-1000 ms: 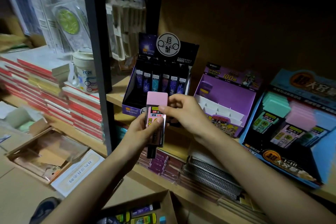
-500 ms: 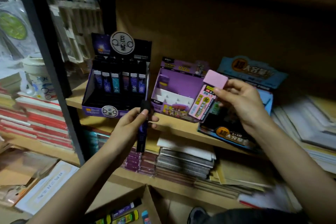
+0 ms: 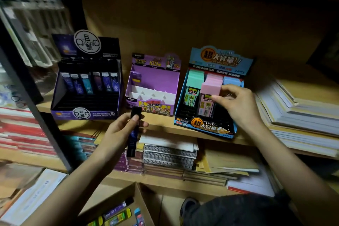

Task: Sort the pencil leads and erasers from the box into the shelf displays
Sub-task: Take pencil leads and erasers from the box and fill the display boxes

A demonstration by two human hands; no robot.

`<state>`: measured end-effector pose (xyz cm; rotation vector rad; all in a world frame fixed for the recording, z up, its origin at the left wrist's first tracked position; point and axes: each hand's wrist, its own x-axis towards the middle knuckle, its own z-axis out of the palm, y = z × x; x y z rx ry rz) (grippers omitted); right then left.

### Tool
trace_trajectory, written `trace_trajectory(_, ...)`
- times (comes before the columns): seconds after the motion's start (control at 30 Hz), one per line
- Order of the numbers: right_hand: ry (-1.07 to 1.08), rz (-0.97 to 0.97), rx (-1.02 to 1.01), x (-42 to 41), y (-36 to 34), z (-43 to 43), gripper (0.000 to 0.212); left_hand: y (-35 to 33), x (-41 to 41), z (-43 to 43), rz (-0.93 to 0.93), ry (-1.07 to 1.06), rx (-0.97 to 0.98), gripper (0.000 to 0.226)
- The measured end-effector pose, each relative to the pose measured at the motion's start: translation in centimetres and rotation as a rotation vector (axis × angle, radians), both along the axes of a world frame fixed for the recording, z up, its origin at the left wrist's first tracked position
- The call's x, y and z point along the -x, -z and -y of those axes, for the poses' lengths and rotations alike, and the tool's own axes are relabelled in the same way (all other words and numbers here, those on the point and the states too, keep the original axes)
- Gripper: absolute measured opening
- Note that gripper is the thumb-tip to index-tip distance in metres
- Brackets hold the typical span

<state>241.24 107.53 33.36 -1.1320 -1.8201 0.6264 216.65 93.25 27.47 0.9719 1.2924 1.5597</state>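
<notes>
My right hand (image 3: 236, 104) pinches a pink-capped lead pack (image 3: 209, 95) standing in the middle column of the blue display (image 3: 207, 128), between green-capped and blue-capped packs. My left hand (image 3: 121, 130) grips a dark blue lead case (image 3: 133, 134) upright, in front of the shelf edge below the purple display (image 3: 154, 80). The black and purple display (image 3: 86, 113) at the left holds a row of dark lead cases. The cardboard box (image 3: 117, 194) at the bottom holds several loose packs.
The wooden shelf (image 3: 161, 123) carries all three displays. Stacked paper pads (image 3: 300, 115) lie to the right. Spiral notebooks (image 3: 168, 154) fill the lower shelf. A black metal post (image 3: 36, 115) stands at the left, with red-edged book stacks (image 3: 20, 134) beyond it.
My right hand took the pink-capped pack from my left hand and carried it right and down into the blue display. My left hand keeps the dark case. The view has shifted right.
</notes>
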Motion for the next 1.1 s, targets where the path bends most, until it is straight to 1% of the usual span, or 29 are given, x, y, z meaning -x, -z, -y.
trace_trajectory(0.1, 0.063, 0.014, 0.002, 0.1, 0.7, -0.5, 0.019, 0.1, -0.2, 0.1, -0.018, -0.018, 0.029, 0.025)
trace_trajectory(0.23, 0.149, 0.092, -0.017, -0.1, 1.3, -0.7, 0.015, 0.2, -0.7, 0.0, -0.018, -0.009, 0.046, 0.025)
trace_trajectory(0.27, 0.155, 0.172, -0.043, -0.2, 1.1, -0.6, 0.018, 0.2, -0.8, 0.0, -0.016, -0.004, 0.046, 0.025)
trace_trajectory(0.37, 0.259, 0.63, -0.193, -0.2, 0.4, 0.1, 0.036, 0.2, -0.9, 0.0, -0.01, 0.011, 0.016, 0.025)
trace_trajectory(0.4, 0.303, 0.696, -0.26, -0.1, 0.1, 0.6, 0.039, 0.0, -0.8, 0.0, -0.012, 0.014, 0.0, 0.026)
trace_trajectory(0.43, 0.311, 0.685, -0.321, 0.2, -0.1, 1.1, 0.039, -0.2, -0.7, -0.1, -0.01, 0.007, -0.016, 0.026)
trace_trajectory(0.47, 0.267, 0.618, -0.347, 0.6, -0.2, 1.8, 0.035, -0.3, -0.6, -0.2, 0.002, -0.012, -0.031, 0.026)
trace_trajectory(0.5, 0.174, 0.497, -0.315, 1.3, -0.4, 2.6, 0.028, -0.5, -0.4, -0.3, 0.022, -0.033, -0.042, 0.025)
trace_trajectory(0.57, -0.074, 0.179, -0.105, 3.4, -0.8, 4.0, 0.01, -1.0, 0.2, -0.4, 0.047, -0.052, -0.059, 0.019)
trace_trajectory(0.6, -0.191, 0.048, 0.023, 4.9, -0.9, 4.5, 0.007, -1.2, 0.6, -0.4, 0.037, -0.048, -0.067, 0.018)
trace_trajectory(0.63, -0.283, -0.043, 0.121, 6.4, -0.9, 4.9, 0.009, -1.4, 0.9, -0.2, 0.018, -0.036, -0.077, 0.018)
trace_trajectory(0.73, -0.473, -0.189, 0.299, 11.1, -0.7, 5.8, 0.009, -1.8, 2.0, 0.3, -0.003, -0.033, -0.109, 0.021)
trace_trajectory(0.83, -0.562, -0.243, 0.366, 14.6, -0.6, 6.4, 0.009, -2.1, 3.2, 0.7, -0.058, -0.062, -0.149, 0.025)
trace_trajectory(0.9, -0.585, -0.236, 0.368, 16.4, -0.6, 6.4, 0.01, -2.2, 4.2, 0.8, -0.073, -0.099, -0.185, 0.02)
trace_trajectory(1.0, -0.6, -0.157, 0.333, 18.8, -0.7, 6.7, 0.004, -2.2, 6.3, 0.9, -0.106, -0.142, -0.222, 0.018)
trace_trajectory(1.07, -0.597, -0.092, 0.287, 20.3, -0.9, 6.6, 0.009, -2.1, 7.8, 0.8, -0.159, -0.163, -0.227, 0.018)
trace_trajectory(1.1, -0.605, -0.108, 0.278, 21.1, -1.2, 6.4, 0.01, -2.1, 8.7, 0.8, -0.21, -0.177, -0.225, 0.02)
